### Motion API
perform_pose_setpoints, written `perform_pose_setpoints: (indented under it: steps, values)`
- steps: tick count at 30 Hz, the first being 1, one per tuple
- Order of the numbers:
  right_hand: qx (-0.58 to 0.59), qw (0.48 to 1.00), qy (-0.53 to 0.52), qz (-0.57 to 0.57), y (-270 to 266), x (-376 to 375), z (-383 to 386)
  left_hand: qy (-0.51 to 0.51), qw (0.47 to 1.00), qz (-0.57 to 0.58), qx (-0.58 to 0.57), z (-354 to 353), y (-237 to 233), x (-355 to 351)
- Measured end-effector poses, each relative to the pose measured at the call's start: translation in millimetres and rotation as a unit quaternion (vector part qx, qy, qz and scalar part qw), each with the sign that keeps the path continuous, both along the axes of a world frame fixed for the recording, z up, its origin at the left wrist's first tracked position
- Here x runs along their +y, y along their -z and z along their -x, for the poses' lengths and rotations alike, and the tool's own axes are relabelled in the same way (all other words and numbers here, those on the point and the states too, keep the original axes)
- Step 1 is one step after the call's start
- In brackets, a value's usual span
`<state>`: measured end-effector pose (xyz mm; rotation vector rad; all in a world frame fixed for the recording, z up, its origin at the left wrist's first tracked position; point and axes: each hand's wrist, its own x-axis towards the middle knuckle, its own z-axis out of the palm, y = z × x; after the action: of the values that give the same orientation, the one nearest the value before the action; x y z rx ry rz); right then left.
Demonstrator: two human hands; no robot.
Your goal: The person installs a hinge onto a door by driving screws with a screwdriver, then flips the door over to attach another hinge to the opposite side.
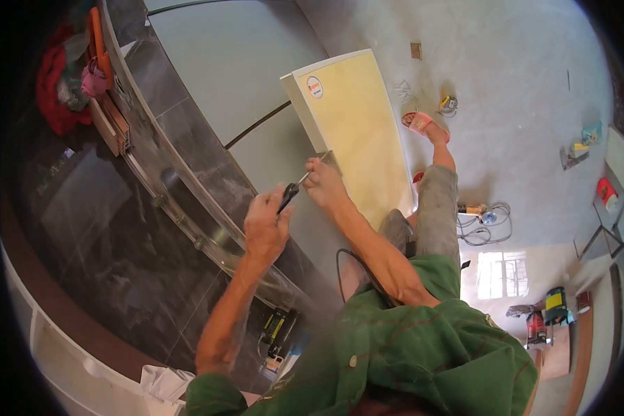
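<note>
Screwdriver [290, 196] is in the left hand [263, 227], with its shaft [303, 179] reaching the right hand [325, 186], and the panel [359, 114] sits right next to the right hand. Cabinet fronts [232, 66] run close by both, and the counter [132, 256] is over on the left hand's side. Way out past the right hand, the floor [520, 125] has a tape measure [448, 105] and a grinder [473, 209] on it.

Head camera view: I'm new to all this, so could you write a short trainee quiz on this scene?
1. What does the left hand grip?
A: a hammer
B: a black tool handle
C: a paintbrush

2. True or false: the yellow panel bears a round sticker.

3. Fill the gap: the person's shirt is mostly ____.

Key: 1. B; 2. true; 3. green.
</note>
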<state>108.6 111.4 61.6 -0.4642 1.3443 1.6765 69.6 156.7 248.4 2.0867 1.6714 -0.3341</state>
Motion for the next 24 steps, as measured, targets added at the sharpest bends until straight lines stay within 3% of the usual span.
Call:
perform_pose_setpoints:
  steps: [1,2,3,4,5,7,8,9,10,11,12,13,16,19,20,22,24]
  values:
    - [-0.006,1.0,0.009,-0.002,0,-1,0,-0.023,1.0,-0.011,-0.008,-1,-2,-1]
    - [-0.01,1.0,0.015,-0.002,-1,-5,2,-0.28,0.954,0.087,-0.065,-1,-9,-2]
    - [-0.015,1.0,0.023,-0.006,-2,-6,3,-0.499,0.829,0.206,-0.145,-6,-17,4]
    - [-0.013,1.0,0.025,-0.009,-2,-6,4,-0.704,0.644,0.247,-0.167,-12,-26,10]
    - [-0.012,0.999,0.026,-0.013,0,-7,3,-0.757,0.574,0.26,-0.174,-12,-28,12]
    - [-0.016,1.0,0.02,-0.015,-2,-7,2,-0.743,0.582,0.274,-0.183,-3,-30,14]
    - [-0.021,1.0,0.014,-0.013,-3,-7,2,-0.709,0.627,0.276,-0.164,-1,-29,14]
    - [-0.027,1.0,0.009,-0.011,-3,-5,0,-0.633,0.716,0.264,-0.129,-1,-27,12]
    - [-0.021,1.0,0.011,-0.012,-4,-3,-2,-0.488,0.84,0.225,-0.076,-2,-25,5]
    - [-0.016,1.0,0.013,-0.009,-5,-4,-3,-0.268,0.954,0.135,-0.019,-2,-24,-5]
    - [-0.013,1.0,0.014,-0.007,-3,-6,-5,-0.093,0.995,0.039,-0.012,-6,-22,-11]
    - [-0.021,1.0,0.007,-0.022,1,-6,-8,0.005,0.999,-0.04,-0.028,-10,-18,-13]
    - [-0.028,0.999,-0.004,-0.046,4,-10,-12,-0.181,0.98,0.078,-0.031,-23,-25,-12]
    - [-0.008,1.0,0.008,-0.029,-1,-8,-7,-0.356,0.916,0.181,-0.036,-39,-31,-1]
    - [-0.005,1.0,0.015,-0.021,0,-6,-6,-0.413,0.885,0.213,-0.033,-41,-34,1]
    - [-0.003,1.0,0.026,-0.01,1,-8,-6,-0.598,0.743,0.279,-0.112,-37,-35,8]
    - [-0.002,0.999,0.038,-0.009,3,-9,-2,-0.669,0.66,0.302,-0.16,-24,-30,14]
